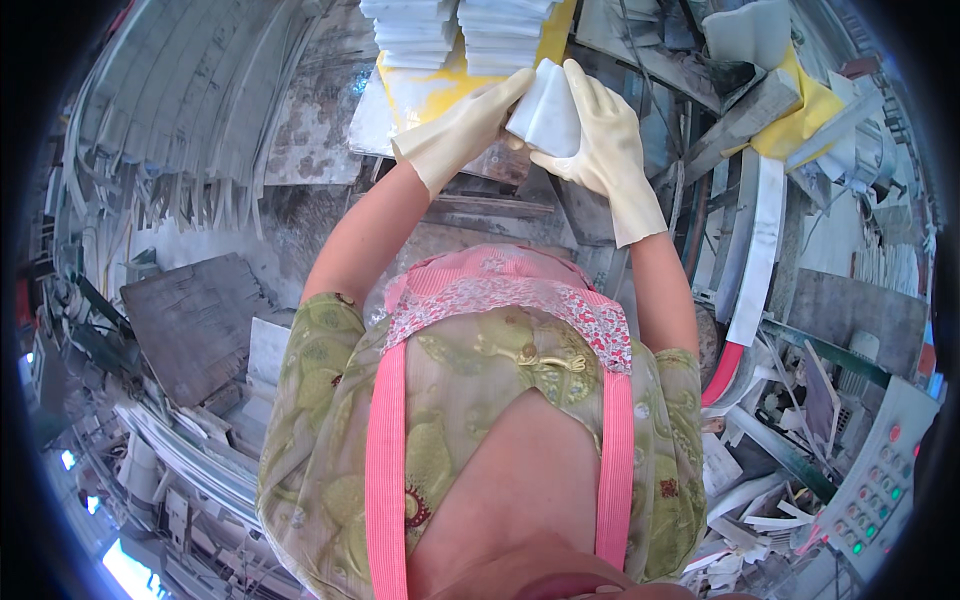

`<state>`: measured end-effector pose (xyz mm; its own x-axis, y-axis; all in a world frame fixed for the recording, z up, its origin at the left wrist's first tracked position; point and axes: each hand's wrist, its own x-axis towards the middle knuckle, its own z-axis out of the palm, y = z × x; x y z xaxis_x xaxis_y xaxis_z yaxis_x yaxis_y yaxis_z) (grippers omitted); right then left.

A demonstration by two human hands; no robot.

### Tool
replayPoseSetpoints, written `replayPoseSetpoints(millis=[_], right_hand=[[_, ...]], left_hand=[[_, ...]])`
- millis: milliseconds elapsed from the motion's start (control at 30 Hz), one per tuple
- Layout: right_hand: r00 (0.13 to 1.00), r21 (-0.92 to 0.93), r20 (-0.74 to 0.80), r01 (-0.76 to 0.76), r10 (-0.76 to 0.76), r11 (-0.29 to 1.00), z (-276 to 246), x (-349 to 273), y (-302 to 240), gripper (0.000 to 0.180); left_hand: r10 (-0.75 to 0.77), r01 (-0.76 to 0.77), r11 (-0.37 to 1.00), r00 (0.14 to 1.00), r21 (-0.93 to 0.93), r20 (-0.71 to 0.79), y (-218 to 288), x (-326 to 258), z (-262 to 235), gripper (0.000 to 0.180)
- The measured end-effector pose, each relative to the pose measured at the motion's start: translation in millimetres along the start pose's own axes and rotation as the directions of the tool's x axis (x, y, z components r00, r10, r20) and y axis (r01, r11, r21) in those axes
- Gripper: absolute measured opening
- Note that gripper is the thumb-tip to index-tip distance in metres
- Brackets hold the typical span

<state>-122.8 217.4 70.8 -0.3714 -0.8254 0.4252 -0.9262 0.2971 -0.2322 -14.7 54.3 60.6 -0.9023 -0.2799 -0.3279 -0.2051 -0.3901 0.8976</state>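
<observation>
Both my hands wear cream rubber gloves and hold white marble pieces (548, 112) between them, out in front of me. My left hand (490, 108) grips their left side, its fingers partly hidden behind the stone. On the other side my right hand (603, 135) has its thumb under the near edge and its fingers stretched along the right side. A seam runs down the stone, so it looks like two pieces set side by side. Just beyond my left hand, two stacks of white marble slabs (415, 35) stand on a yellow sheet (435, 92).
Grey hanging strips (190, 100) line the far left. A control panel with coloured buttons (872, 490) stands at the lower right, near broken stone offcuts (750, 500). Another yellow cloth (800, 105) drapes over slabs at the right. A brown board (200, 320) leans at the left.
</observation>
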Motion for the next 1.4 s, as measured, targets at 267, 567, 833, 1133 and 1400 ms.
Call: replayPoseSetpoints(millis=[267,567,833,1133,1400], right_hand=[[0.992,0.043,-0.112,0.060,-0.055,0.997,7.6,-1.5,-2.3,0.114],[0.993,0.116,-0.111,0.053,-0.040,0.992,13.7,1.2,-4.8,0.118],[0.988,0.084,0.044,0.143,-0.147,0.986,-3.4,11.1,-5.6,0.115],[0.960,0.902,0.267,-0.280,0.086,0.329,-9.3,12.8,0.4,0.103],[0.950,0.882,0.295,-0.311,0.101,0.353,-12.1,29.9,-8.2,0.067]], left_hand=[[0.141,-0.164,0.968,0.982,0.192,0.126,10.5,-16.4,-1.9,0.052],[0.157,-0.191,0.957,0.974,0.219,0.163,24.4,-40.0,-0.4,0.061],[0.152,-0.148,0.987,0.986,-0.056,0.072,-9.7,-20.1,-23.8,0.050],[0.278,-0.184,0.829,0.955,-0.528,0.102,-49.8,-19.5,-54.5,0.051],[0.332,-0.171,0.701,0.938,-0.692,0.104,-56.9,-24.7,-52.1,0.050]])
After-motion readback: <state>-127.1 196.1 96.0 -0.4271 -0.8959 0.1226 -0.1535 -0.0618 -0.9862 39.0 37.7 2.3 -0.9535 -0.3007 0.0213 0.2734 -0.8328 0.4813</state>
